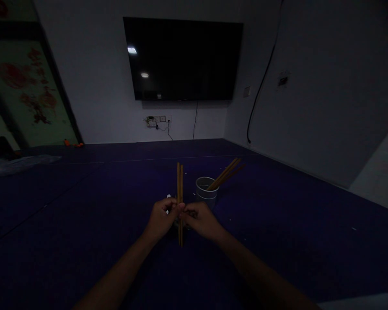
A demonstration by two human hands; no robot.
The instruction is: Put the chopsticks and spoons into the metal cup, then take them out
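Two wooden chopsticks (pixel 179 181) stand side by side and upright over the dark blue floor mat (pixel 84 224). My left hand (pixel 161 218) and my right hand (pixel 201 219) both pinch them near the middle, fingertips meeting around the sticks. Their lower ends show just below my hands. Right behind my right hand stands a small grey metal cup (pixel 206 189) with several more chopsticks (pixel 225 174) leaning out toward the right.
A dark wall-mounted TV (pixel 183 58) hangs ahead, with sockets and cables below it. A black cable runs down the right wall. A sliding door with red flower decals is at the left, pale cloth on the floor beside it.
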